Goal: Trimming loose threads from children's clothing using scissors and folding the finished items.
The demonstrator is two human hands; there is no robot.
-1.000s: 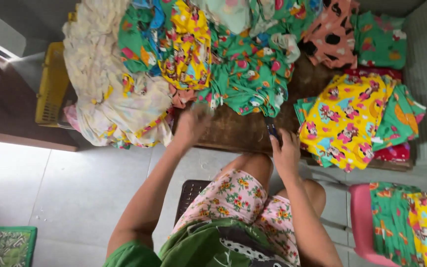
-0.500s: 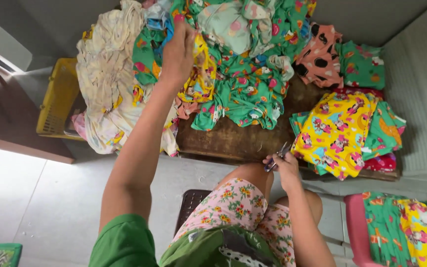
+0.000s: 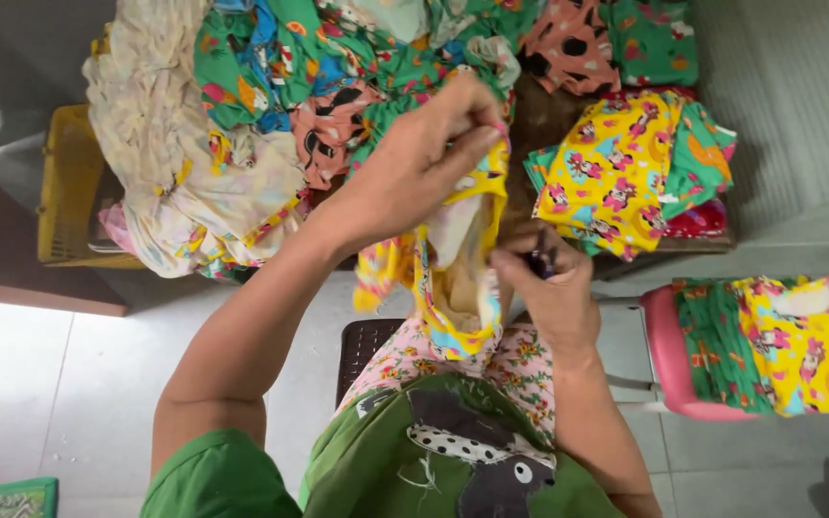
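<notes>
My left hand [image 3: 424, 158] pinches the top edge of a small yellow printed garment [image 3: 453, 278] and holds it up in front of me, so it hangs down over my lap. My right hand [image 3: 544, 278] is closed on a small dark tool [image 3: 540, 259], likely little scissors, right beside the garment's right edge. Behind the hands a big heap of bright printed clothes [image 3: 338, 77] covers a low wooden table [image 3: 549, 120].
A folded stack of yellow and green garments [image 3: 626, 168] lies on the table's right side. A pink chair [image 3: 669, 350] at my right carries more folded pieces [image 3: 779, 341]. A yellow plastic basket [image 3: 69, 187] stands at the left. Pale floor tiles [image 3: 40, 384] lie below.
My left hand reached up into the heap, took a yellow garment and pulled it back toward me. My right hand with the tool rose to meet it.
</notes>
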